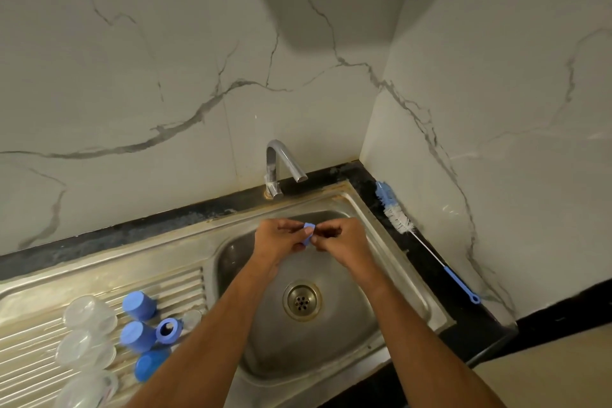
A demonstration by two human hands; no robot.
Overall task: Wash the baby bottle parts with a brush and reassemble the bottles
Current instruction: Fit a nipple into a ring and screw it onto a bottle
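A small blue plastic bottle part (308, 234), smooth and rounded, sits above the sink basin, held between both hands. The left hand (276, 242) curls its fingers round the part's left side; the right hand (341, 242) pinches its right edge with curled fingertips. What sort of part it is cannot be told, since the fingers cover most of it.

Under the hands lies the stainless steel sink (407, 278), a rounded square bowl with a dull, water-marked sheen and a round perforated drain (301, 299) at its middle. Behind it a chrome tap (281, 162) with an angular bent spout rises from the rim.

On the ribbed steel drainboard (39, 361) to the left lie more bottle parts: three blue plastic caps (139, 305), cup-shaped, a blue screw ring (168, 330) with a round hole, lying on its side against one cap, and three clear, domed plastic pieces (89, 311) in a row beside them. A small clear piece (192, 320), too blurred to identify, lies near the ring.

On the black speckled stone counter (463, 318) to the right of the sink rests the bottle brush (395, 212), with blue and white bristles, a thin wire shaft and a slim blue handle ending in a loop. The walls (149, 60) are glossy white tile with grey marble veining. No writing or label can be read anywhere
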